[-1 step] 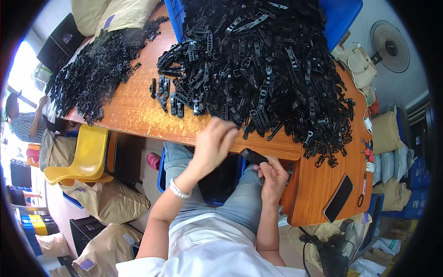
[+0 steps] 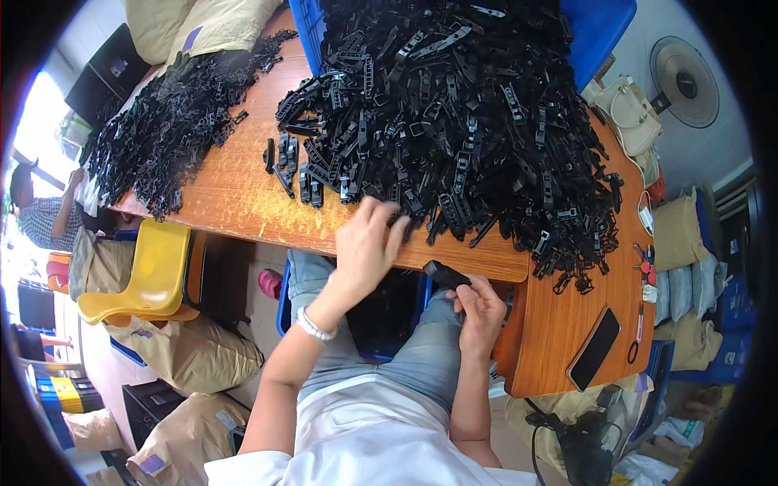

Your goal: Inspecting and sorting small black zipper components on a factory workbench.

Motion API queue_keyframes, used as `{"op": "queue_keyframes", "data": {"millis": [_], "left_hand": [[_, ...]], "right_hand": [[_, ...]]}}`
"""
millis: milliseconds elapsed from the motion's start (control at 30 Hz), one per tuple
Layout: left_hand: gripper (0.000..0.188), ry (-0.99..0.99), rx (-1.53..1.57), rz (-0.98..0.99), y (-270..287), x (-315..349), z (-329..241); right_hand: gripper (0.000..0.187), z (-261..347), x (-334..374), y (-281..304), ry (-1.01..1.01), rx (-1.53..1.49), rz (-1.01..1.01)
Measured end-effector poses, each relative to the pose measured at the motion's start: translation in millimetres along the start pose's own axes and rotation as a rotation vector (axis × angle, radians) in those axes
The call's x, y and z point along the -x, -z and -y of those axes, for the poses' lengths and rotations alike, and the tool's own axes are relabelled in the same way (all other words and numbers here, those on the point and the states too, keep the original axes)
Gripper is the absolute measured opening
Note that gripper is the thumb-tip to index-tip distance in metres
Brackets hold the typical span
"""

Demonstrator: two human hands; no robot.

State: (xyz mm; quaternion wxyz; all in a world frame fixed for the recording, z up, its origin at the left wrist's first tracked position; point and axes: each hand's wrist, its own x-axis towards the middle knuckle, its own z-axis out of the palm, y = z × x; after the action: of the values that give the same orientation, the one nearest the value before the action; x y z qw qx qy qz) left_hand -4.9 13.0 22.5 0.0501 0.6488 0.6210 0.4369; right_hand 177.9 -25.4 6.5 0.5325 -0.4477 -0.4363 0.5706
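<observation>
My left hand [image 2: 365, 247], with a pale bracelet at its wrist, is over the table's front edge at the near side of a big heap of black plastic clip-like parts [image 2: 454, 138]. Its fingers are apart and a little blurred; whether a fingertip touches a part cannot be made out. Closed around a short black block-like piece [image 2: 445, 274], my right hand [image 2: 480, 309] stays low in front of the table edge. The piece points up and left; its lower end is hidden in the fingers. A few black parts [image 2: 312, 182] lie loose left of the heap.
A blue bin [image 2: 600, 36] lies behind the heap. Another pile of small black parts [image 2: 162, 130] covers the table's left. At right are a phone [image 2: 594, 348] and scissors [image 2: 636, 344]. A blue container [image 2: 284, 304] stands below the edge, a yellow chair [image 2: 150, 267] at left.
My left hand has shifted slightly left and farther over the table, toward the heap. My right hand and the black piece in it have not visibly moved.
</observation>
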Motion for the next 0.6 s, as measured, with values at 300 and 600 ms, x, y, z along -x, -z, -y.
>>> {"op": "queue_keyframes", "data": {"millis": [300, 600], "left_hand": [[0.017, -0.082, -0.446, -0.022, -8.7, -14.1, 13.8], [0.011, 0.549, 0.616, 0.061, 24.1, 47.5, 2.6]], "right_hand": [[0.020, -9.8, -1.2, -11.6, -0.090, 0.021, 0.074], [0.019, -14.1, -11.0, -14.6, -0.052, 0.038, 0.245]]}}
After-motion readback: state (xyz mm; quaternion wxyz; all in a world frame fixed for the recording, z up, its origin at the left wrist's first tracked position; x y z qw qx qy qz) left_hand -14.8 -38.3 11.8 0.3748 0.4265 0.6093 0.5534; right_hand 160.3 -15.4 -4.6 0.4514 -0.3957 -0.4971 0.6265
